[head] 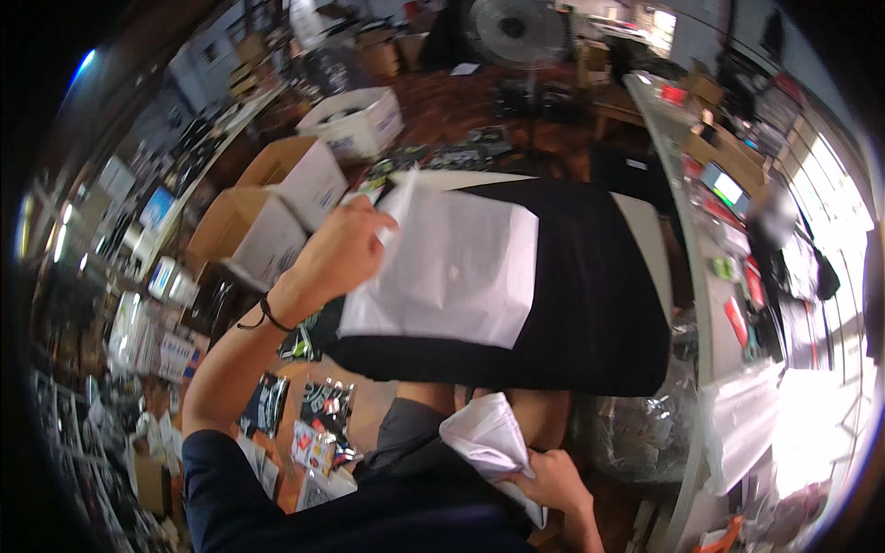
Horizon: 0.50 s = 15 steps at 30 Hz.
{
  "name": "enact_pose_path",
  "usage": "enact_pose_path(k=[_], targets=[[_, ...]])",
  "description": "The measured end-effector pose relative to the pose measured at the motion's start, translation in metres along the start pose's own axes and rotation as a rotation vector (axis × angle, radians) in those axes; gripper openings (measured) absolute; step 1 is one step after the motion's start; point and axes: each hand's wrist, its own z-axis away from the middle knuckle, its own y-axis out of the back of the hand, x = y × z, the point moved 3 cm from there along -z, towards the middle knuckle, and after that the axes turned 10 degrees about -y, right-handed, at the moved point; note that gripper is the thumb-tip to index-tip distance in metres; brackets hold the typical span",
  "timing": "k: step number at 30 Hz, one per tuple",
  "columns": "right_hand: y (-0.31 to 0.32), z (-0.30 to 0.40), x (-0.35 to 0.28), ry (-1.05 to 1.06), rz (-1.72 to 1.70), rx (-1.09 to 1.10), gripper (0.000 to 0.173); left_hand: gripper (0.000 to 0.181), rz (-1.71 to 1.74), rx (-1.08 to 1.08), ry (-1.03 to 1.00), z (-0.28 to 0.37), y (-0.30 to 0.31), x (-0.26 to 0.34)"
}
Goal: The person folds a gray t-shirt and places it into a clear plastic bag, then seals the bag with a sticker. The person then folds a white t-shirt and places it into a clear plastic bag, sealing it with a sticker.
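Before me a black cloth (588, 290), which looks like a garment, is spread over a pale board (643, 221). A sheet of white paper (449, 269) lies on its left part, and its left edge is lifted and slightly blurred. My left hand (352, 242) pinches that raised edge between curled fingers. Down near my lap, my right hand (553, 477) grips a folded bundle of white sheets (484, 428). The fingertips under the bundle are hidden.
Open cardboard boxes (256, 228) and a white bin (352, 124) stand at the left. Packaged goods in clear bags (325, 408) lie on the floor. To the right runs a long cluttered table (691, 242), with a person (795, 242) beyond. A pedestal fan (515, 31) stands ahead.
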Motion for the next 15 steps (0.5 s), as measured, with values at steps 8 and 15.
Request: enact_pose_path(k=[8,15], targets=[[0.054,-0.016,-0.009,0.037,-0.622,0.109,0.034,0.031,0.411,-0.365,-0.138,0.057,-0.108,0.103],[0.021,-0.001,0.047,0.149,-1.196,0.121,0.059,0.042,0.941,-0.388,-0.099,0.037,-0.152,0.152]])
